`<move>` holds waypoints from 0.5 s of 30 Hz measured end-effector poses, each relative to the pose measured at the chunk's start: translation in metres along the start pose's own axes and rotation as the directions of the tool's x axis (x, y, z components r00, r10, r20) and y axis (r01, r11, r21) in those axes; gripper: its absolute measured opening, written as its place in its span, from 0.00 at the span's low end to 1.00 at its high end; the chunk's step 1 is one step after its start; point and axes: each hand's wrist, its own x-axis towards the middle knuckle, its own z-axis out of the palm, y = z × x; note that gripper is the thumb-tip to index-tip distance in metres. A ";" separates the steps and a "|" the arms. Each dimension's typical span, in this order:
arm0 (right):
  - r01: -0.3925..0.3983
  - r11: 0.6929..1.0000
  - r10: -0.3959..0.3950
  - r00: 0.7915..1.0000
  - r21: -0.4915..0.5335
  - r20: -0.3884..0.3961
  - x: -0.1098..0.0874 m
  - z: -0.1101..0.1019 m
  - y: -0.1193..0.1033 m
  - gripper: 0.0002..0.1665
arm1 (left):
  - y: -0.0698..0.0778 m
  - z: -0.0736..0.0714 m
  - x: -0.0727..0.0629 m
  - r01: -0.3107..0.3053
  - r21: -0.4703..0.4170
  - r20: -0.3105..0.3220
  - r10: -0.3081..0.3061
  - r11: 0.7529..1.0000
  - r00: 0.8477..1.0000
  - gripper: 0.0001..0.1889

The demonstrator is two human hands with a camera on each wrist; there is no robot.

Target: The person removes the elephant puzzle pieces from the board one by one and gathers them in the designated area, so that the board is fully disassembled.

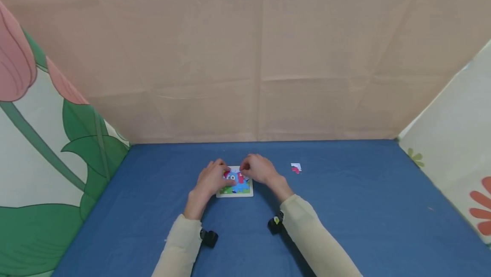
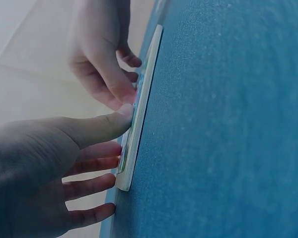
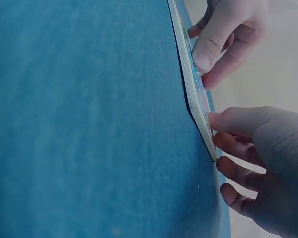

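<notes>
A small picture puzzle [image 1: 235,188] in a pale frame lies flat on the blue cloth, showing a blue cartoon animal with pink parts over green. My left hand [image 1: 212,179] is at its left side; the thumb rests on the picture and the fingers reach along the far left edge. At the top right corner is my right hand [image 1: 261,168], its thumb and fingertips touching the board's edge and covering that corner. Seen edge-on in the right wrist view, the board [image 3: 191,89] has the right fingers loosely bent beside it. No piece shows between them.
A loose white and pink puzzle piece [image 1: 296,168] lies on the blue cloth [image 1: 364,209], right of the board. Behind the table stands a beige wall covering [image 1: 199,55]. Painted panels with a tulip [image 1: 15,55] and flowers flank the table. Each wrist carries a black camera [image 1: 209,239].
</notes>
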 end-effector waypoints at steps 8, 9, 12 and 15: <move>-0.006 1.000 0.006 1.000 0.001 -0.018 0.000 0.000 -0.001 0.05 | 0.000 -0.001 0.000 -0.003 0.002 0.002 0.003 1.000 1.000 0.29; -0.003 1.000 0.003 1.000 0.014 -0.021 0.000 0.000 -0.001 0.04 | 0.000 -0.001 0.000 -0.003 0.005 0.001 0.003 1.000 1.000 0.29; 0.004 0.998 -0.002 1.000 0.059 -0.025 -0.002 -0.001 -0.002 0.03 | 0.001 -0.002 -0.001 0.005 0.003 0.002 -0.005 1.000 1.000 0.30; 0.008 0.995 -0.006 1.000 0.101 -0.021 -0.002 -0.001 -0.002 0.03 | 0.001 -0.003 -0.001 0.009 0.000 0.004 -0.009 1.000 1.000 0.30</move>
